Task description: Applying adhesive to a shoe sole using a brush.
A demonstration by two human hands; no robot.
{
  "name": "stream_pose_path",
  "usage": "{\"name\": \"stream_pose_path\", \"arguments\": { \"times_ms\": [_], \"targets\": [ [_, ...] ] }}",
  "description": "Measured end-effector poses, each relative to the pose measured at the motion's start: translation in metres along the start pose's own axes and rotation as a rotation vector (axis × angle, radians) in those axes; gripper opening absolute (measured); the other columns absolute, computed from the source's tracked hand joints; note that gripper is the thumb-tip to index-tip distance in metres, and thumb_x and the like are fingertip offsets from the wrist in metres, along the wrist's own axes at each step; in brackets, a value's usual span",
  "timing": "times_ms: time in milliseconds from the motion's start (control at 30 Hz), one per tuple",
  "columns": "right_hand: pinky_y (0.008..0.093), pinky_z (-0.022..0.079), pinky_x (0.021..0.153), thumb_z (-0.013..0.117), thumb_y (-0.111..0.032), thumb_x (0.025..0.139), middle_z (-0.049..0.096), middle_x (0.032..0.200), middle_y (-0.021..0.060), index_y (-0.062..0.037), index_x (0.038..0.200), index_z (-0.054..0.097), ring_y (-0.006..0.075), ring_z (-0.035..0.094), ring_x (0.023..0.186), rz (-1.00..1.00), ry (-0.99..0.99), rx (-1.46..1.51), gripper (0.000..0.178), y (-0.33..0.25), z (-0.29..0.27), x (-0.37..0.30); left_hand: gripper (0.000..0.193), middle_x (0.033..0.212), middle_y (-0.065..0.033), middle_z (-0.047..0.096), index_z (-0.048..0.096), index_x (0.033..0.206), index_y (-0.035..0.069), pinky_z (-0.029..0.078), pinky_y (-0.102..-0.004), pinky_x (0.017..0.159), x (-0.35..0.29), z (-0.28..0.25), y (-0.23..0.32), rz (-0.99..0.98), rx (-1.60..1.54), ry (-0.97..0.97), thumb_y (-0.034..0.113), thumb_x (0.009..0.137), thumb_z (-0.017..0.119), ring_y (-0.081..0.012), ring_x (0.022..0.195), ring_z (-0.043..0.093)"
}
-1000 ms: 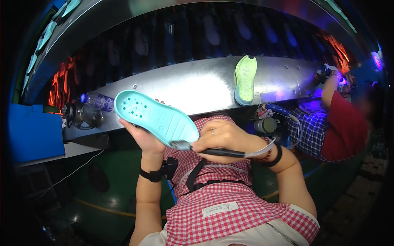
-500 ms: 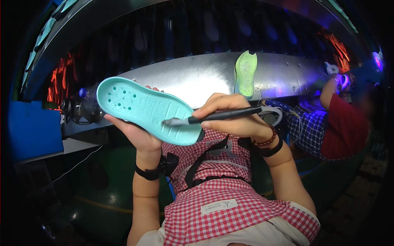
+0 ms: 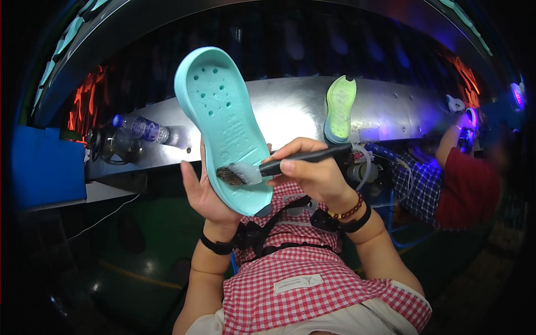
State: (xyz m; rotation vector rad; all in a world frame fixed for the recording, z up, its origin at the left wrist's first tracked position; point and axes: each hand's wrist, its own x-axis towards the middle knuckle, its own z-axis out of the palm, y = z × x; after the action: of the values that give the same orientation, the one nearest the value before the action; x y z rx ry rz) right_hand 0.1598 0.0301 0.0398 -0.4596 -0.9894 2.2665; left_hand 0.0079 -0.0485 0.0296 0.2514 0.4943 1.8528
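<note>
A turquoise shoe sole (image 3: 237, 125) with small holes in its forefoot rests in my left hand (image 3: 207, 202). Its toe end points up and away, its heel toward my apron. My left thumb stands clear of the edge, while the other fingers are mostly hidden beneath the sole. Between the closed fingers of my right hand (image 3: 324, 177) is a brush (image 3: 304, 158) with a black handle and a pale collar. Its dark bristles are splayed against the sole's inner face near the heel. A pale tube runs by the handle's rear end.
On the metal bench (image 3: 290, 100) lies a yellow-green sole (image 3: 339, 106). A plastic bottle (image 3: 140, 128) lies beside a clear jug (image 3: 120, 148) at left, near a blue box (image 3: 47, 167). To the right sits a co-worker in a red top (image 3: 469, 187). Dark machinery spans the far side.
The sole has swung from a leftward slant to nearly upright, its toe end now farther away. The brush's bristles have spread out against the heel area. The bottle has come into fuller view.
</note>
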Motion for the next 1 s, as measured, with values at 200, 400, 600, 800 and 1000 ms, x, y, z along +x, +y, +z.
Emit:
{"name": "stream_pose_path", "arguments": {
  "times_ms": [200, 400, 600, 800, 1000],
  "targets": [
    [0.0263, 0.049, 0.083, 0.060, -0.002, 0.082, 0.063, 0.099, 0.0122, 0.0018, 0.099, 0.058, 0.0150, 0.060, 0.093, -0.116, -0.058, -0.183, 0.017, 0.010, 0.000, -0.006, 0.070, 0.134, -0.0187, 0.038, 0.026, 0.137, 0.003, 0.023, -0.0598, 0.103, 0.014, 0.000, 0.011, 0.047, -0.020, -0.032, 0.054, 0.089, 0.027, -0.0396, 0.118, 0.042],
    [0.0279, 0.048, 0.084, 0.059, -0.002, 0.082, 0.063, 0.100, 0.0128, 0.0021, 0.099, 0.059, 0.0159, 0.060, 0.093, -0.117, -0.028, -0.015, 0.017, 0.012, 0.006, -0.002, 0.066, 0.132, -0.0174, 0.040, 0.031, 0.136, 0.008, 0.030, -0.0579, 0.100, 0.011, 0.014, -0.001, 0.023, -0.245, -0.153, 0.054, 0.088, 0.032, -0.0369, 0.117, 0.044],
    [0.0236, 0.049, 0.078, 0.062, 0.001, 0.079, 0.065, 0.095, 0.0106, 0.0017, 0.097, 0.062, 0.0120, 0.061, 0.087, -0.151, -0.121, -0.338, 0.018, -0.012, 0.010, -0.006, 0.067, 0.126, -0.0196, 0.046, 0.036, 0.132, 0.003, 0.039, -0.0527, 0.095, 0.016, 0.006, 0.003, 0.029, -0.121, -0.132, 0.054, 0.088, 0.034, -0.0357, 0.109, 0.051],
    [0.0204, 0.048, 0.070, 0.065, -0.001, 0.076, 0.066, 0.090, 0.0095, 0.0006, 0.097, 0.065, 0.0103, 0.061, 0.080, -0.239, -0.283, -0.546, 0.020, -0.019, 0.011, 0.002, 0.068, 0.127, -0.0193, 0.045, 0.034, 0.133, 0.004, 0.037, -0.0543, 0.096, 0.018, 0.006, 0.005, 0.010, -0.181, -0.197, 0.054, 0.087, 0.035, -0.0358, 0.113, 0.048],
    [0.0205, 0.049, 0.063, 0.068, -0.003, 0.074, 0.067, 0.086, 0.0094, -0.0012, 0.095, 0.066, 0.0100, 0.062, 0.073, -0.315, -0.409, -0.803, 0.021, -0.039, -0.001, 0.012, 0.066, 0.125, -0.0207, 0.046, 0.036, 0.131, 0.003, 0.040, -0.0560, 0.091, 0.021, 0.000, 0.011, 0.066, 0.130, 0.036, 0.051, 0.087, 0.039, -0.0388, 0.107, 0.051]
  ]
}}
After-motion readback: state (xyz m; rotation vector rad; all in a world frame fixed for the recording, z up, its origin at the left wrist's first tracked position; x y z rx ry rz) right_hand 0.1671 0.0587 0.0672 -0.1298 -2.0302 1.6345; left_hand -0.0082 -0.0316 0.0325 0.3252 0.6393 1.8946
